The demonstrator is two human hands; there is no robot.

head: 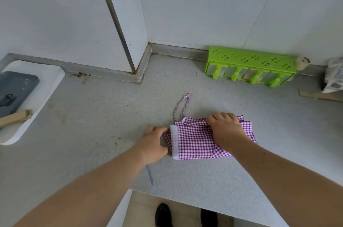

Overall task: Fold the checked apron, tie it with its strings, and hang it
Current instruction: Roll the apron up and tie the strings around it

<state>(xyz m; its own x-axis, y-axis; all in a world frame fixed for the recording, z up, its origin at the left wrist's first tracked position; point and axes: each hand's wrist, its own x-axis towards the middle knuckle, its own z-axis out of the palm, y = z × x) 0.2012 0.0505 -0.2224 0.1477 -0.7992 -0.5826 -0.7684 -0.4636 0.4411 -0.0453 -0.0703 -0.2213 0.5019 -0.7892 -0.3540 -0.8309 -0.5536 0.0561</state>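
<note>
A green rack of small containers stands at the far right against the wall, with a crumpled bag and a cardboard scrap beyond it. At the far left a dark phone lies on a white board.

The checked apron, purple and white, lies folded small in the middle of the desk, a white band along its left edge and a string loop trailing to the far side. The left hand pinches its left edge with curled fingers; the right hand grips bunched cloth at its far right corner.

The desk is speckled grey; white wall panels meet in a corner behind.
</note>
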